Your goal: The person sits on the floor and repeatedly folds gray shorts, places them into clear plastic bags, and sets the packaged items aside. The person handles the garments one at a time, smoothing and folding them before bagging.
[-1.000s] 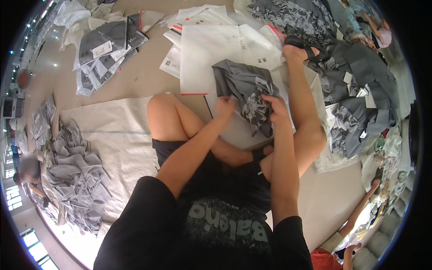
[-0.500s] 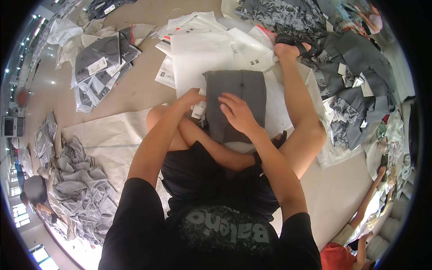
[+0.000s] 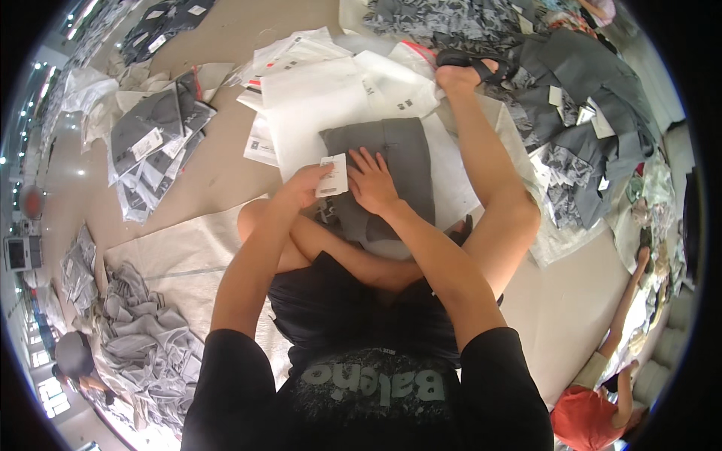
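A folded dark grey garment lies in front of me between my bent legs, on top of white plastic bags. My left hand pinches a white hang tag at the garment's left edge, the tag's printed face turned up. Resting on the cloth just right of the tag is my right hand, flat with its fingers spread. Its fingertips come close to the tag's edge. A patterned bit of fabric shows below the tag.
Bagged dark garments lie at the far left. A crumpled grey clothes heap is on the near left, and dark tagged garments pile up on the right. A person in a red top is at the lower right.
My left hand has brought the tag up over the garment's edge. My right hand has lowered flat onto the cloth. The view has shifted slightly.
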Available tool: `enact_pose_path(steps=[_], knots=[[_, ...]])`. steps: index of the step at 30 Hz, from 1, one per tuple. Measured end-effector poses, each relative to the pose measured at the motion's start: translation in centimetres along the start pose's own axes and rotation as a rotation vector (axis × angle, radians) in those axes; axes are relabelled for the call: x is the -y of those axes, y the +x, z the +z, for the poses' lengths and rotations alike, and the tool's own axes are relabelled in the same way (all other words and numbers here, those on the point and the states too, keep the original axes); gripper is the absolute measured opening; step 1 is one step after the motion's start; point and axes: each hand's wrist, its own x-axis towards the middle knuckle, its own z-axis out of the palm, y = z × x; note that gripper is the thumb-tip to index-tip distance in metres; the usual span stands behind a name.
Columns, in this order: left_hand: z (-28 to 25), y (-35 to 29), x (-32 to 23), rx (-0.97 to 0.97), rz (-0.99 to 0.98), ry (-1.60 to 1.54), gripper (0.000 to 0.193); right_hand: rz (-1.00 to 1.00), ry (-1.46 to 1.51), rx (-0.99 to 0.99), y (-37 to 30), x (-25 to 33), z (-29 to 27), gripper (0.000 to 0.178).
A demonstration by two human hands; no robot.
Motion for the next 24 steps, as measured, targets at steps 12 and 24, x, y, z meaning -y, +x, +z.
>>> enact_pose_path(steps=[12,24], knots=[[5.9,1.3,5.7,-0.522,0.348,0.327,0.066,0.957,0.730,-0.031,-3.6,-11.3,-3.8,0.084],[6.8,-1.3,5.1,-0.169,0.276,0.235,0.064,0.819,1.224,0.107,-3.1,-9.3,-4.1,0.085]])
